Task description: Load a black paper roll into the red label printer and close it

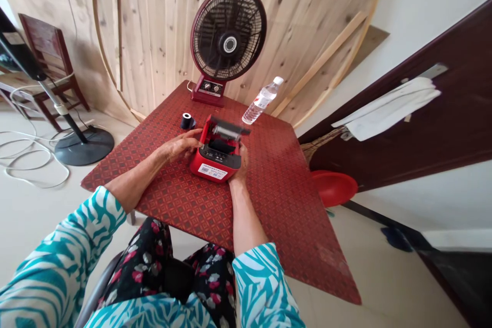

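Observation:
A small red and black label printer (pixel 217 156) sits on the red patterned table, its dark lid raised and its inner compartment exposed. A white sticker with print is on its near face. My left hand (pixel 180 146) grips the printer's left side, its fingertips at the upper edge. Along the right side my right hand (pixel 241 164) is wrapped round the body, with some of its fingers hidden behind it. Just beyond my left hand stands a small dark roll (pixel 186 121) with a white core.
A maroon fan (pixel 229 36) stands at the table's (pixel 284 205) far edge. Right of it is a clear water bottle (pixel 262 100) with a white cap. A red basin (pixel 333 187) lies beyond the right edge. A black stand base (pixel 84 145), cables and a wooden chair (pixel 48 56) are at left.

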{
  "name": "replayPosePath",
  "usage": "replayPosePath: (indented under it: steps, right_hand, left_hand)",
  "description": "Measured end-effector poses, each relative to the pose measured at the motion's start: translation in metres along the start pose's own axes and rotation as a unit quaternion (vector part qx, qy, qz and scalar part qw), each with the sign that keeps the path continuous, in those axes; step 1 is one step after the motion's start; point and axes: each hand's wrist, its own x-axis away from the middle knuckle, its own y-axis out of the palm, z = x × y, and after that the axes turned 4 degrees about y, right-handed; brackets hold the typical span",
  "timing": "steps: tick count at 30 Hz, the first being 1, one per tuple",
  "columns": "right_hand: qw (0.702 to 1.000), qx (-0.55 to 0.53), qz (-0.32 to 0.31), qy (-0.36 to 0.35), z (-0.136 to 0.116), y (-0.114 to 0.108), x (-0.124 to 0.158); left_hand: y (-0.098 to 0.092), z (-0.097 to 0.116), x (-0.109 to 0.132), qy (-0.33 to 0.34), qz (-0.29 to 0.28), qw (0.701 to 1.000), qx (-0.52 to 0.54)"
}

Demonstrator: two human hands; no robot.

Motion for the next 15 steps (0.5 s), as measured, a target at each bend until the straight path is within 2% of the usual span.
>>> replayPosePath:
  steps: [5, 11, 13, 15]
  right_hand:
    - [0.999, 0.048, 0.012, -0.003, -0.0059, -0.0013, 0.0011]
    - [0.999, 0.042, 0.007, -0.002, -0.0092, 0.0010, 0.0015]
    - [1.000, 0.026, 0.013, 0.008, -0.0095, 0.0031, 0.0009]
    - [1.000, 0.018, 0.008, 0.012, -0.0093, 0.0047, -0.0003]
  left_hand:
    - [0.0007, -0.0011, -0.0007, 0.007, -0.001, 1.000, -0.003]
    - [0.0010, 0.0040, 0.0032, 0.021, 0.009, 0.999, -0.047]
    - [-0.0010, 0.0042, 0.0015, 0.058, 0.029, 0.994, -0.089]
    - [-0.0033, 0.0050, -0.0036, 0.122, 0.080, 0.981, -0.131]
